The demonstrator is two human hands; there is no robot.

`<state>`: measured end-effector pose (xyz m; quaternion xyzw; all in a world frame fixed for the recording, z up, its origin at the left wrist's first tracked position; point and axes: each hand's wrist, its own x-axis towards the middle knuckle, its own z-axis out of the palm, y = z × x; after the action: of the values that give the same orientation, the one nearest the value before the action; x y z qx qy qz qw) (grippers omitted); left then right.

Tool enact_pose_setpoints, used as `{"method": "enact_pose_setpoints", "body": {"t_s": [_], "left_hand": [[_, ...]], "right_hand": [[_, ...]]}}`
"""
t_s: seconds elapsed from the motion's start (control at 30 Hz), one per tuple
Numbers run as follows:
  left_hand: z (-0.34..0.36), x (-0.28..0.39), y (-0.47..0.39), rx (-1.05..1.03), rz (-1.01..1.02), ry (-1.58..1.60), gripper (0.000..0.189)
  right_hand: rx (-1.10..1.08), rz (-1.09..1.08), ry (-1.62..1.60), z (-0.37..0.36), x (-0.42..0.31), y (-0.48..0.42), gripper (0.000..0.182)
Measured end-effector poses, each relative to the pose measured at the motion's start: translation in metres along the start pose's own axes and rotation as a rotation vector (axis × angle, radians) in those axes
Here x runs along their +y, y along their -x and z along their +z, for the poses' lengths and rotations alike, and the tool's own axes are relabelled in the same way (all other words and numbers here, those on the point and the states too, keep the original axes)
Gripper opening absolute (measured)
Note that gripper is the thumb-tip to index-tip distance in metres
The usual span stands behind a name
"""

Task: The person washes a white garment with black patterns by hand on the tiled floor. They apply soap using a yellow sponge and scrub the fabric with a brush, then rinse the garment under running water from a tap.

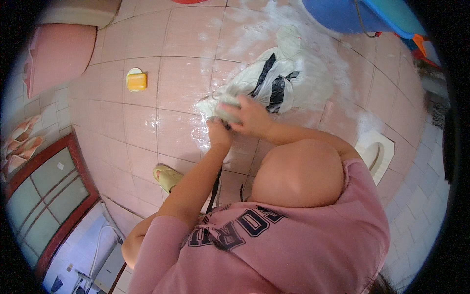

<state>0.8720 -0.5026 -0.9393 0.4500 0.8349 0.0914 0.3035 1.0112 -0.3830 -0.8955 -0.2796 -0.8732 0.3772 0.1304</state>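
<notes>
A wet white garment (312, 82) with black stripes lies spread on the tiled floor, its near-left end bunched under my hands. My left hand (219, 134) grips the edge of that end, where a dark bit shows by the fingers. Blurred by motion, my right hand (253, 117) is curled over a pale oblong object (228, 109) against the cloth. Whether that object is a brush or a wad of fabric, I cannot tell. To the left, away from both hands, a yellow bar of soap (137, 81) rests on a small white dish (133, 71).
White suds (249, 25) streak the pink floor tiles (187, 33). A blue plastic tub (334, 16) stands at the far right, a pink plastic container (62, 55) at the far left. A squat toilet (382, 154) is near my right knee. A red-framed door (75, 154) is at left.
</notes>
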Motion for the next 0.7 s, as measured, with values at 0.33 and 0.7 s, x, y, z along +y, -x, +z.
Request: {"method": "enact_pose_setpoints", "body": {"t_s": [0.33,0.7], "left_hand": [[-0.034,-0.031,0.018,-0.083,0.012,0.043,0.024],[-0.049,-0.054,0.034,-0.104,0.044,0.124,0.026]], "right_hand": [[0.353,0.431,0.558,-0.106,0.151,-0.056,0.047],[-0.105,-0.033,0.442,-0.019,0.093,-0.028,0.05]]}}
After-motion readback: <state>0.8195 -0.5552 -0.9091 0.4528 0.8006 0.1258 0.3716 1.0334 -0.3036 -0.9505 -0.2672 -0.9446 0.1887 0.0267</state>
